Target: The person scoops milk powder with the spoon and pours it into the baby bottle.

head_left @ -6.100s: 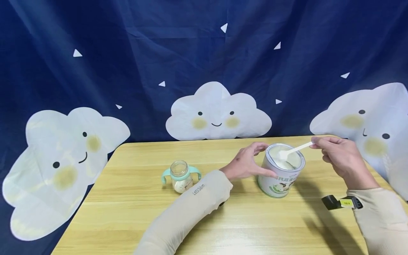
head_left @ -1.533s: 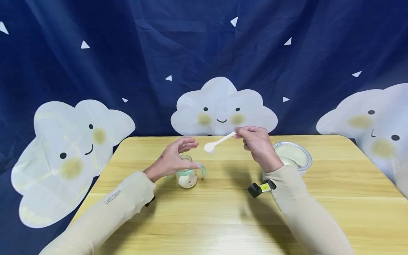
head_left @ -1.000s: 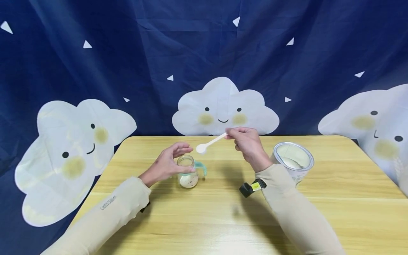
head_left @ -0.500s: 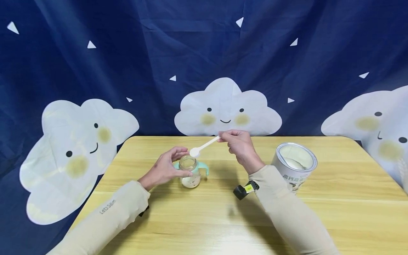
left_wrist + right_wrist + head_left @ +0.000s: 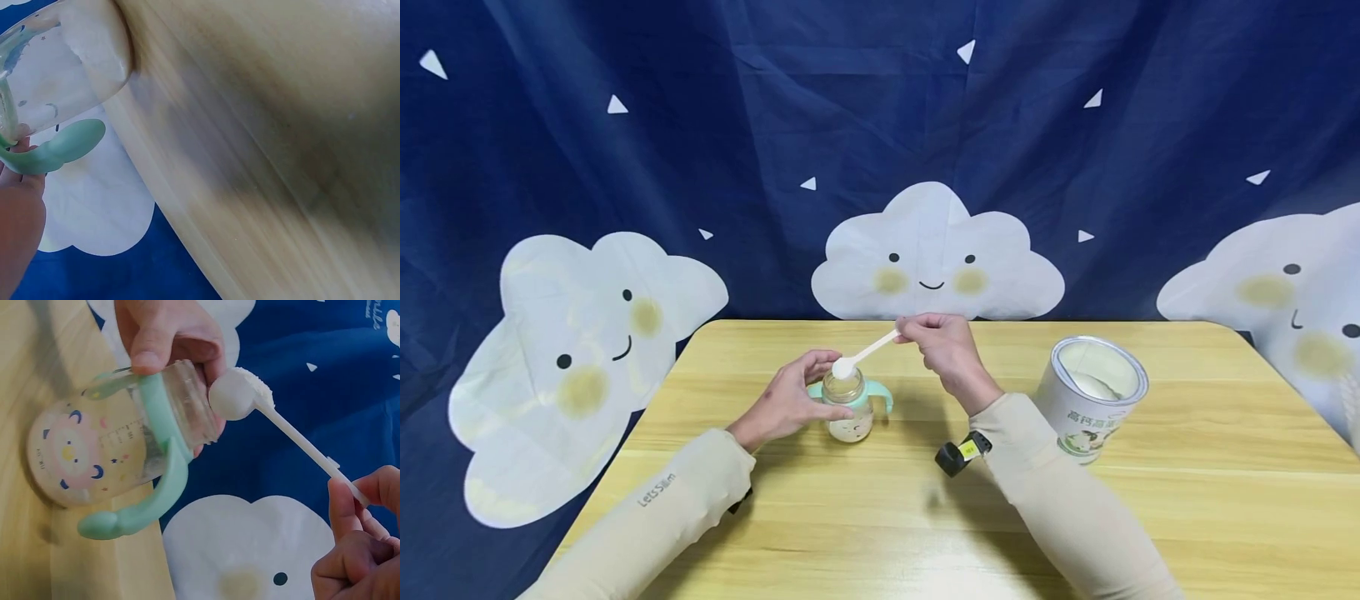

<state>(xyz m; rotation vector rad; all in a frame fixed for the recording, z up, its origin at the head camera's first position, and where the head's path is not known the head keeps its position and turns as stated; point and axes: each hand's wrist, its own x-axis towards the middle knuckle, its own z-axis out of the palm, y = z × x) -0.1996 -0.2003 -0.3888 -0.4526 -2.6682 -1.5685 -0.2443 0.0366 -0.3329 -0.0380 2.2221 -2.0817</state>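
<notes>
My right hand (image 5: 943,350) pinches the thin handle of a white measuring scoop (image 5: 234,395). White powder is heaped in the scoop's bowl, which is over the open mouth of a baby bottle (image 5: 850,427). In the right wrist view the bottle is clear, with a printed bear, a mint-green collar and two mint-green handles. My left hand (image 5: 788,396) grips the bottle around its neck, thumb on the near side and fingers behind. The left wrist view shows only the bottle's lower part, one green handle (image 5: 78,140) and some fingers.
To the right stands an open tin (image 5: 1086,400) of white powder, its foil partly peeled. The wooden table (image 5: 880,517) ends at a dark blue curtain (image 5: 850,100) printed with white clouds. A small black camera (image 5: 953,457) is strapped to my right wrist.
Earlier the scoop was in the tin, with my left hand beside the tin. My right hand has carried the scoop left and down to the bottle's mouth; my left hand has taken hold of the bottle.
</notes>
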